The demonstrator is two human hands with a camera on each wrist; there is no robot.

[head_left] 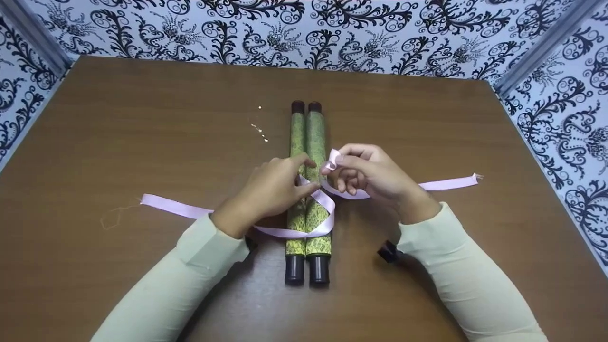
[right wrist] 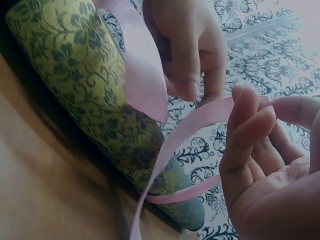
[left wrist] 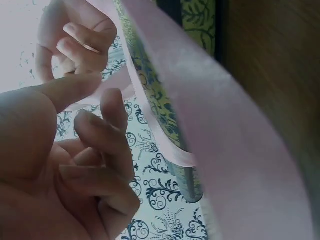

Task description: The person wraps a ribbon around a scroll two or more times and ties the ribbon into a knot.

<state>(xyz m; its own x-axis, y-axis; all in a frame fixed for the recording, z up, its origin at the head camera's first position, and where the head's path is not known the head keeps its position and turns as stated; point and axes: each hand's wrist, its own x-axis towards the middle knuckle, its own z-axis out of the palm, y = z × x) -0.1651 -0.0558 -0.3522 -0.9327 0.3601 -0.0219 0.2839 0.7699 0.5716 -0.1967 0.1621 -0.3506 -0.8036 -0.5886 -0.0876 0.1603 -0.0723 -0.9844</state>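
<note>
Pale pink ribbon point(head_left: 325, 201) curls loosely over two patterned tubes point(head_left: 316, 137) on a counter point(head_left: 190, 118), its frayed ends point(head_left: 468, 181) free either side; with no finished knot visible, tying appears partway done. Just right of the tubes, the right hand point(head_left: 375, 173) pinches a fold point(head_left: 333, 156); over them, the half-open left hand point(head_left: 280, 183) shows no clear grip.

The left grip point(head_left: 268, 188) is held back upward, its thumb point(head_left: 308, 190) reaching toward the right grip point(head_left: 380, 173) and set apart from a crooked forefinger point(head_left: 303, 160); its other fingers point(left wrist: 107, 190) bend loosely beneath. Beside it and slightly farther from the body, the right grip pinches thumb point(head_left: 356, 163) to finger, the remaining fingers point(head_left: 352, 184) curled below that pinch and the palm point(right wrist: 280, 195) turned inward. Behind each grip a bare wrist point(head_left: 232, 221) shows. The pale-sleeved left forearm point(head_left: 161, 285) and right forearm point(head_left: 475, 285) slant outward from their grips toward the body.
</note>
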